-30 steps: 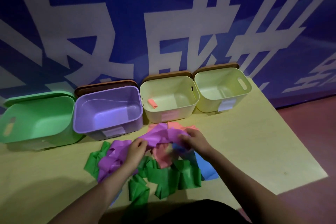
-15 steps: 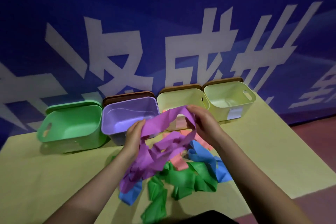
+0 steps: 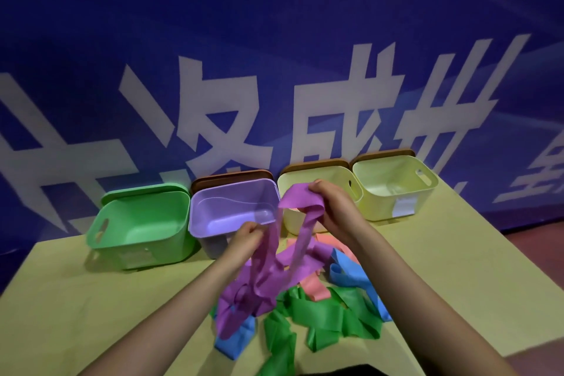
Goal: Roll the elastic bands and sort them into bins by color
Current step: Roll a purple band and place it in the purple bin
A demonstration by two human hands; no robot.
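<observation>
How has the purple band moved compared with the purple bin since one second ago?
Yes. The purple band went up: both hands lifted it off the pile to the rim of the purple bin.

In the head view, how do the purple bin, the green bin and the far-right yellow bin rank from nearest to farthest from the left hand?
From the left hand:
1. Purple bin, just behind it.
2. Green bin, further left.
3. Far-right yellow bin, across the row at the right end.

My one head camera looks forward and down, close over the worktop (image 3: 91, 299), facing the blue wall (image 3: 274, 24).
</observation>
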